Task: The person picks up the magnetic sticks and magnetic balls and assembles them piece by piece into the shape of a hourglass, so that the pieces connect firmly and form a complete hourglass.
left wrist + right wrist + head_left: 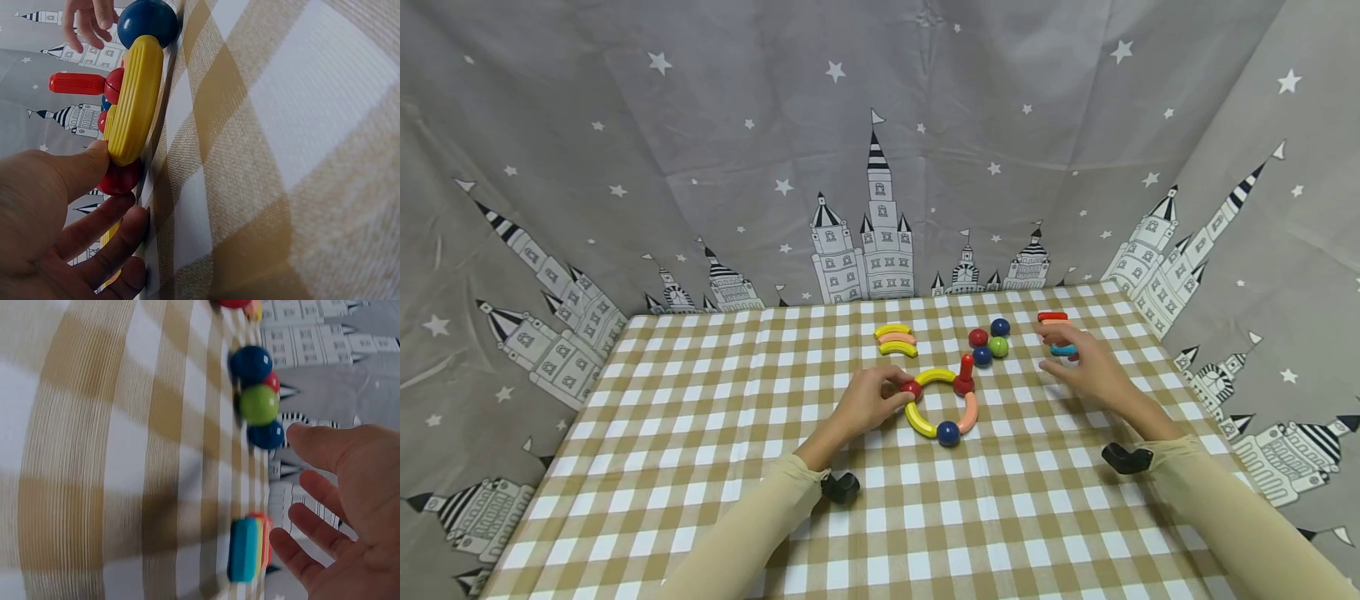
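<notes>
A ring of curved yellow bars (919,422), a curved pink bar (972,412) and balls lies on the table. At its left side my left hand (867,402) pinches a red ball (120,177) between thumb and fingers. A blue ball (948,433) forms the ring's near side. From the red ball at the upper right, a red rod (966,367) stands upright. My right hand (1092,368), fingers spread and holding nothing, hovers near a stack of straight rods, where a blue rod (242,550) shows; the hand hides part of the stack in the head view.
Beyond the ring, loose curved bars (897,348) lie in a row. Several loose balls, among them a green ball (997,347), sit between ring and rods. A checked cloth (700,467) covers the table, and a grey castle-print curtain (737,167) hangs behind.
</notes>
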A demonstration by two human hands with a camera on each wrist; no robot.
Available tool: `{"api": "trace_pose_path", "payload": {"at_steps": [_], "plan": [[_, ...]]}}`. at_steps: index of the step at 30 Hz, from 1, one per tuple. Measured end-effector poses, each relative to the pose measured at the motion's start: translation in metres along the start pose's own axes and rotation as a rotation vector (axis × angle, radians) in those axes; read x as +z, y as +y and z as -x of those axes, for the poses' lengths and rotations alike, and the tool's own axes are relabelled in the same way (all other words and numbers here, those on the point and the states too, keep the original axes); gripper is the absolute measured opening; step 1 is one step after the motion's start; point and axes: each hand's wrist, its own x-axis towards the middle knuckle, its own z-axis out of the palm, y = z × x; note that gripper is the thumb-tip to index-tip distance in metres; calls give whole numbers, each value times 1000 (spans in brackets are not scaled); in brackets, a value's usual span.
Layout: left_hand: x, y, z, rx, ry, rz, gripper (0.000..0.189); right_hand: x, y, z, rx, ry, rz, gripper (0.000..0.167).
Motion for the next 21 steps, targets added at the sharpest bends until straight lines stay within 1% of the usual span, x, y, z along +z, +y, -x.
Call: {"api": "trace_pose_path", "payload": {"at_steps": [2,4,9,13,17,21], "plan": [[0,-1,-1,-2,-2,-7,22,-4,6,2,-2,10,16,54],[0,-1,-1,-6,2,-15,24,-7,11,2,16,11,39,54],[1,-3,-2,-6,2,-22,23,-11,27,5,113,-23,79,54],[1,-3,-2,-15,-6,-9,23,-12,37,6,159,-31,73,53],[1,-3,-1,-8,3,-24,22,-12,41,5,204,-29,55,53],[1,-3,-1,2,8,-40,22,-12,44,5,207,-17,67,50]]}}
